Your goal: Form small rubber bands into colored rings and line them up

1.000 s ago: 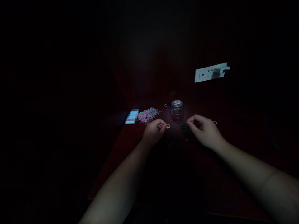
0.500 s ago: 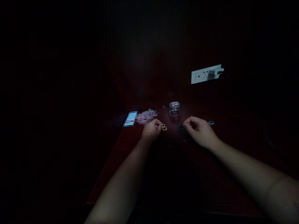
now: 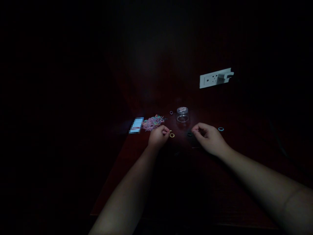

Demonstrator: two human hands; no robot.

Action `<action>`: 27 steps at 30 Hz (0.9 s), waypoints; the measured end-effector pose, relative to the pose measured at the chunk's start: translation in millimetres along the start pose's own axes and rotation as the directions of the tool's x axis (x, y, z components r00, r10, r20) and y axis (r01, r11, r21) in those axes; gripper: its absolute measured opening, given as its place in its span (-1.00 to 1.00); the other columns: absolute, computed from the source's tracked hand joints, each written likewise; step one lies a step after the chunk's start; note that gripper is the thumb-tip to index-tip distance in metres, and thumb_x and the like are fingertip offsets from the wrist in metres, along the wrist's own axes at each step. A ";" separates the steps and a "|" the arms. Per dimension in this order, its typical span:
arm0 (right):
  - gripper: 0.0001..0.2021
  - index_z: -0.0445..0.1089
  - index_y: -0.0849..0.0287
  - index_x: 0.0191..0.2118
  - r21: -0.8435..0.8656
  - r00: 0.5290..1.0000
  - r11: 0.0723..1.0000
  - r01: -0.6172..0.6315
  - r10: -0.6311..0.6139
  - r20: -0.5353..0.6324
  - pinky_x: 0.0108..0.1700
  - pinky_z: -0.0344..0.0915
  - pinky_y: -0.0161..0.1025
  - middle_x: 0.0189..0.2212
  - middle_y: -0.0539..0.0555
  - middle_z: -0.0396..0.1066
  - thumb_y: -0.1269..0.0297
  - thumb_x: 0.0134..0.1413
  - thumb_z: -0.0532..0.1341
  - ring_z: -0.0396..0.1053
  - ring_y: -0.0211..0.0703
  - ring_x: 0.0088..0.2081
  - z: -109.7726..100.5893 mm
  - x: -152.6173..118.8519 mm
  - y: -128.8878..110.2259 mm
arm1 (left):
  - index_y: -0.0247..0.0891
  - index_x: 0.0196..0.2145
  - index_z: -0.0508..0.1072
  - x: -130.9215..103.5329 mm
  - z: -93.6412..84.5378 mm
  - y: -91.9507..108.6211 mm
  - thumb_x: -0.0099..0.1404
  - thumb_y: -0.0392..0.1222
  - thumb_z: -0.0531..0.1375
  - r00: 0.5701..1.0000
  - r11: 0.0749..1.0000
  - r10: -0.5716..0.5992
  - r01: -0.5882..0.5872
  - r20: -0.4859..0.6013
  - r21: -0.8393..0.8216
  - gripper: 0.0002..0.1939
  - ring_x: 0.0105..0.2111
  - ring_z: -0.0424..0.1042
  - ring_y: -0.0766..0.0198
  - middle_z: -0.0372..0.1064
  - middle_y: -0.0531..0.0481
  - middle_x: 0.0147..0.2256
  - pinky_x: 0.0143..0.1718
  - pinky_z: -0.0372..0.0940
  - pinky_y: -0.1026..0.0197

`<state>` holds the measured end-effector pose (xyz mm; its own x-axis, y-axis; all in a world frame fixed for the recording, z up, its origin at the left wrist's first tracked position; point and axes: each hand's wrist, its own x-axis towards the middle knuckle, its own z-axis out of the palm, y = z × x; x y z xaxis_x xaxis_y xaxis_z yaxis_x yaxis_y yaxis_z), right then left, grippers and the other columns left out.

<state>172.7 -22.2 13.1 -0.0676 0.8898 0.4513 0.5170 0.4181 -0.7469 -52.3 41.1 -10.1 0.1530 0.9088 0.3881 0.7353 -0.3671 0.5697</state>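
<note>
My left hand [image 3: 158,137] is closed in a pinch over the table, and a small yellow hair tie [image 3: 170,131] shows at its fingertips. Just below them a second yellow hair tie [image 3: 172,135] lies flat on the dark red table. My right hand [image 3: 209,137] is also pinched, thumb against fingers; anything between the tips is too small to make out. A dark green hair tie [image 3: 189,134] lies close to those fingertips. Left of my left hand is a heap of colourful hair ties or small rubber bands [image 3: 153,123].
A lidded clear jar [image 3: 183,117] stands behind the hands, with a small purple ring [image 3: 171,112] beside it. On the right lies a blue hair tie [image 3: 221,129]. A bright phone-like screen [image 3: 136,125] sits at left. A socket panel [image 3: 210,79] with a plug is on the wall.
The yellow hair tie at my left fingertips has turned from a visible ring to nearly edge-on. My right hand has hardly moved.
</note>
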 end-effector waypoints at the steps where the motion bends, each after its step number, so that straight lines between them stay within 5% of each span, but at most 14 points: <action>1: -0.82 0.36 0.19 -0.40 0.002 1.000 1.000 0.000 0.000 0.000 -0.51 0.15 -0.29 -0.52 0.03 0.34 0.22 0.12 0.11 0.23 -0.23 -0.53 0.0 -0.1 -0.1 | -0.22 -0.36 0.48 0.1 0.5 -0.6 0.20 -0.26 0.24 1.000 1.000 0.001 -0.001 0.010 0.008 -0.98 -0.43 0.46 0.36 0.50 0.10 -0.44 -0.32 0.30 0.32; 10: -0.85 0.37 0.18 -0.39 0.033 1.000 0.999 0.006 -0.007 0.016 -0.46 0.19 -0.27 -0.50 0.03 0.35 0.25 0.10 0.13 0.27 -0.20 -0.49 -0.2 -0.5 2.0 | -0.21 -0.33 0.53 1.9 5.5 -5.2 0.19 -0.32 0.22 0.993 1.000 0.029 -0.029 0.113 -0.003 -0.90 -0.30 0.53 0.32 0.57 0.05 -0.25 -0.26 0.38 0.31; 21: -0.84 0.36 0.18 -0.39 0.040 1.000 0.999 0.005 -0.006 0.024 -0.46 0.18 -0.28 -0.51 0.02 0.34 0.22 0.10 0.13 0.25 -0.23 -0.50 0.1 -0.4 4.4 | -0.21 -0.30 0.54 -0.2 5.9 -3.4 0.20 -0.23 0.25 0.990 0.999 0.039 -0.040 0.138 0.002 -0.90 -0.28 0.52 0.30 0.56 0.02 -0.26 -0.21 0.39 0.29; 27: -0.83 0.37 0.18 -0.40 0.022 1.000 1.000 0.006 -0.007 0.011 -0.48 0.18 -0.29 -0.52 0.02 0.34 0.22 0.10 0.13 0.25 -0.23 -0.51 0.7 -0.2 -0.6 | -0.18 -0.27 0.55 -1.5 7.9 -1.3 0.18 -0.12 0.28 0.983 0.986 0.128 -0.140 0.133 0.088 -0.84 -0.27 0.47 0.26 0.53 0.02 -0.25 -0.22 0.34 0.25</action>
<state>171.8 -22.5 13.2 -0.0805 0.8890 0.4508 0.4978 0.4277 -0.7545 -48.3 41.8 -17.1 0.3324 0.8727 0.3578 0.7621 -0.4720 0.4432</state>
